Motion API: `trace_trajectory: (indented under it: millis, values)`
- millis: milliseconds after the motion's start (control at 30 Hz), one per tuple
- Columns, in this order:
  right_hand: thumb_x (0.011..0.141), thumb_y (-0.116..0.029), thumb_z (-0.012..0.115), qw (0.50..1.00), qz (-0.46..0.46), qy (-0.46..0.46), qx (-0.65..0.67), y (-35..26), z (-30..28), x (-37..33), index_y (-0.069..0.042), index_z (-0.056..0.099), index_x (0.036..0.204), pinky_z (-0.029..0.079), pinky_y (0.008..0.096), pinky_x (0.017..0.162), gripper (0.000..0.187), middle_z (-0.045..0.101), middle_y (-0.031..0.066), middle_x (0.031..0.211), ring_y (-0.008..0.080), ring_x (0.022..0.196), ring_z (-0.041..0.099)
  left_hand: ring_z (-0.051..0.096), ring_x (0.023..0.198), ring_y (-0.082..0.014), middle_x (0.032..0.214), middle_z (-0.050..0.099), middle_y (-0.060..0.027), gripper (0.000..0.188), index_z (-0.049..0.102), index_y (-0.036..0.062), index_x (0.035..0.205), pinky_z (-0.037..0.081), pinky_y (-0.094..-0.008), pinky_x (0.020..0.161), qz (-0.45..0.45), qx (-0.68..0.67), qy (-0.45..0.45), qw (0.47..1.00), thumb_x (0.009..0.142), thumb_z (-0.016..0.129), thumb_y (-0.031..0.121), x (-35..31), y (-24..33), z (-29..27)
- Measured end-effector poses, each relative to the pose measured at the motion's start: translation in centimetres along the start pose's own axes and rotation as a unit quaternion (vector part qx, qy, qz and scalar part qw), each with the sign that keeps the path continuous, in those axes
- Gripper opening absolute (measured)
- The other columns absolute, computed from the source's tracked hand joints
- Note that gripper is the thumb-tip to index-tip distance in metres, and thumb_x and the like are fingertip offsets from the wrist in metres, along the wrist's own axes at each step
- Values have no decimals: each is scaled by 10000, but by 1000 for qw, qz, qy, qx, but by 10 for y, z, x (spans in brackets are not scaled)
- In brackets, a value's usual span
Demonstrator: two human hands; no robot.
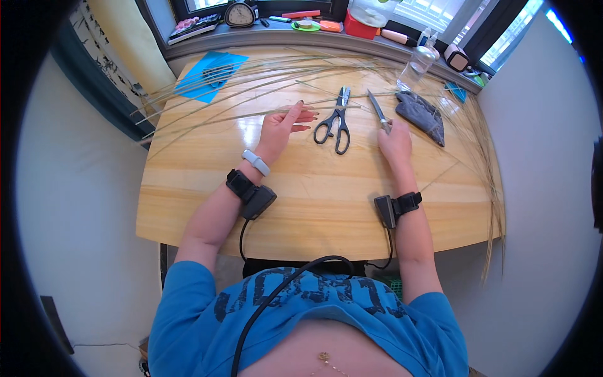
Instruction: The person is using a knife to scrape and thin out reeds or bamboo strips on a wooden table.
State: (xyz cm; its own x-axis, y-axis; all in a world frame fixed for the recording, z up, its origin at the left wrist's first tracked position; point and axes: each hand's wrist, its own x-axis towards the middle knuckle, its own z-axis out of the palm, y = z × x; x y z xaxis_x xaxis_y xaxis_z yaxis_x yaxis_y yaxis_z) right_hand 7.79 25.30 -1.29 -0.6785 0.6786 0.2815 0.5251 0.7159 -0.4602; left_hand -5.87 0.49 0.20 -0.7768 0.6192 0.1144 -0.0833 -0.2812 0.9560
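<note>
A knife point(378, 110) is gripped by its handle in my right hand point(396, 141), its blade angled up and to the left over the table. My left hand point(284, 131) has its fingers apart beside long thin bamboo-like strips point(232, 118); one strip passes by its thumb, and no grip on it shows. Between my hands lie black-handled scissors point(334, 122), blades pointing away from me. Just right of the knife rests a dark grey crumpled pouch point(422, 116).
More strips point(480, 144) hang over the right edge of the wooden table point(301, 213). A blue sheet point(200, 81) lies at the far left, a clear bottle point(414, 68) at the far right. The windowsill carries a clock point(240, 14) and a red-based container point(361, 25).
</note>
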Motion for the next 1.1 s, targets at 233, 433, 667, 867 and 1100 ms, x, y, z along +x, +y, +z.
trace_trajectory:
  millis: [233, 433, 667, 867, 1100]
  values:
    - [815, -310, 682, 858, 155, -143, 468, -25, -13, 3, -25, 634, 875, 341, 240, 441, 295, 420, -45, 562, 86, 461, 415, 653, 934, -181, 1013, 679, -129, 381, 641, 7, 1079, 528, -275, 776, -73, -25, -5, 997, 955, 518, 345, -2, -4, 4]
    - [868, -312, 654, 814, 123, -197, 533, -43, -13, -12, -71, 629, 817, 207, 207, 352, 248, 390, -75, 523, 26, 363, 290, 657, 890, -165, 981, 684, -120, 412, 645, -6, 1054, 528, -265, 758, -124, -22, -20, 992, 940, 538, 375, -3, -2, 8]
    - [867, -234, 629, 752, 190, -199, 599, -36, 0, -10, -78, 615, 792, 196, 216, 337, 174, 427, -62, 536, 40, 364, 322, 659, 817, -145, 892, 684, -91, 425, 650, -3, 1035, 524, -250, 730, -177, -29, -37, 983, 931, 546, 395, -3, -4, 8]
    - [876, -220, 605, 744, 186, -208, 607, -34, 4, -12, -77, 612, 812, 187, 217, 334, 157, 432, -58, 536, 43, 367, 329, 656, 793, -144, 862, 683, -88, 409, 651, -5, 1028, 522, -249, 725, -171, -44, -48, 983, 938, 539, 378, -3, -7, 5]
    - [880, -218, 606, 748, 192, -188, 607, -38, 6, -12, -75, 577, 819, 195, 206, 340, 158, 419, -61, 532, 36, 372, 329, 647, 788, -132, 861, 680, -88, 396, 647, -4, 1033, 515, -244, 735, -164, -42, -58, 984, 940, 540, 366, 1, -10, 5]
